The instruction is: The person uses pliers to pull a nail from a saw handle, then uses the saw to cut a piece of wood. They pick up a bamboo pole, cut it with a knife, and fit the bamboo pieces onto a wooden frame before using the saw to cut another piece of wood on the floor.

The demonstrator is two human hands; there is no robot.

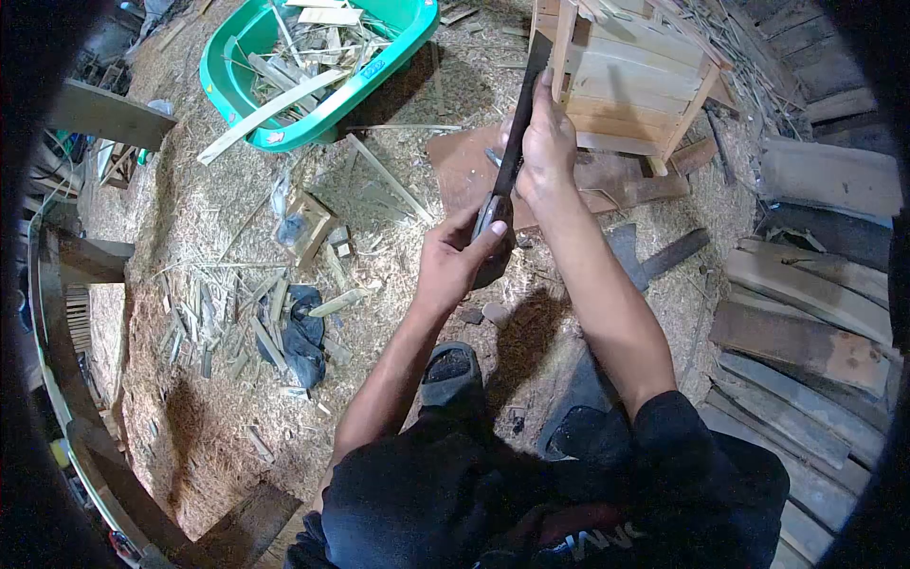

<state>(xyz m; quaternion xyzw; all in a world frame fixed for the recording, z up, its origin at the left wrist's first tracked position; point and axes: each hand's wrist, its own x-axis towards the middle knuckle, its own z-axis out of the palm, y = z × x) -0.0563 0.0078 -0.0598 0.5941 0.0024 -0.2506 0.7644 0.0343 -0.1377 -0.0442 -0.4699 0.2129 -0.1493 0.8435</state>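
Long dark blade rose at a slant in front of the person's body, above ground littered with shavings, held across both hands. The left hand was closed on the handle end, its thumb pressed along the top. The right hand was farther up, the blade against its palm and the thumb pointing toward the tip; its fingers were partly hidden behind the metal, so how tightly they were wrapped could not be told. The tip reached beyond the right thumb, beside the near upright of a wooden frame; whether they touched was unclear.

As for the state of the work, pale boards spanned the frame side by side, while the blade was in the hands, with no wood piece visibly gripped. Whether anything remained to be fitted or trimmed could not be seen. A flat brown board lay on the ground beneath the hands, its far left corner bare. Beyond it, toward the left, a green tub held split wood, with one long strip jutting over its near left rim. Old planks lay along the right.
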